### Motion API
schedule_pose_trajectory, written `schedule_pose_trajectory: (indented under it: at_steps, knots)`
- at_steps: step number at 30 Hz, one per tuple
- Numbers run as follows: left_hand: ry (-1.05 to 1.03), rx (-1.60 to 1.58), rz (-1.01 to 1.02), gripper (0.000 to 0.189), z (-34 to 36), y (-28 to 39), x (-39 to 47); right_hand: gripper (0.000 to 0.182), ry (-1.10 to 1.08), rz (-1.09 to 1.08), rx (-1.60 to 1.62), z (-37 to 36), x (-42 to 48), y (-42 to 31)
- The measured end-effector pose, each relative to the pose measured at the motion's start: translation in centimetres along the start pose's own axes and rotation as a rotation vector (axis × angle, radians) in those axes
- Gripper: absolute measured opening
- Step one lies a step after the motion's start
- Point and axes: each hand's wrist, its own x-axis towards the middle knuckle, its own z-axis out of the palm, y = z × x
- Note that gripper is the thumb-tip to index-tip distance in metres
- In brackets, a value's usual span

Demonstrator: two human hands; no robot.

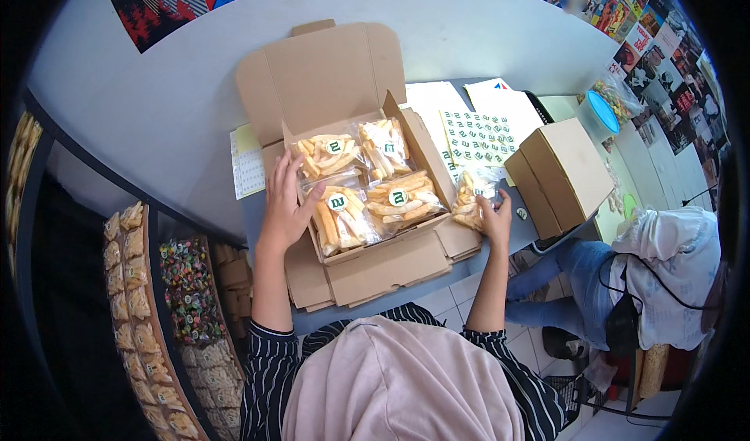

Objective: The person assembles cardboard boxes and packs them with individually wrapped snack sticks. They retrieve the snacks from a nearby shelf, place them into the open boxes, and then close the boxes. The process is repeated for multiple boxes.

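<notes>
An unfolded-lid cardboard box [319,78] stands on the desk, its lid raised at the back. Inside lie several clear plastic bags of pale snack sticks [404,198] with round green-and-white stickers. My left hand [285,206] rests over the box's left edge, fingers apart, its fingertips close to the left bags; whether it touches them I cannot tell. Just outside the right wall, my right hand [497,213] has its thumb and fingers on another bag of snack sticks [467,198]. Flattened cardboard boxes [369,280] are stacked beneath the box.
Sheets of stickers [480,136] lie behind the right bag, and a loose sticker [521,213] lies by my right hand. Closed cardboard boxes [559,171] stand on the right near a blue-lidded container [602,113]. Another person [662,283] sits at right. Shelves of bagged snacks [135,300] are at left.
</notes>
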Motion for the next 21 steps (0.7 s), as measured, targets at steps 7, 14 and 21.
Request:
schedule_pose_trajectory:
  at_steps: [7,14,21]
  knots:
    - [-0.027,0.105,0.058,0.076,-0.1,-0.5,-1.0,0.062,0.185,-0.194,0.688,-1.0,1.7,-3.2]
    - [-0.194,0.213,0.118,0.076,-0.6,2.0,-1.5,0.043,-0.613,-0.379,0.524,3.2,-5.4,-14.5]
    - [-0.224,0.2,0.069,0.076,-0.2,2.1,-1.9,0.044,-0.476,-0.782,-0.21,7.0,-7.4,-14.8]
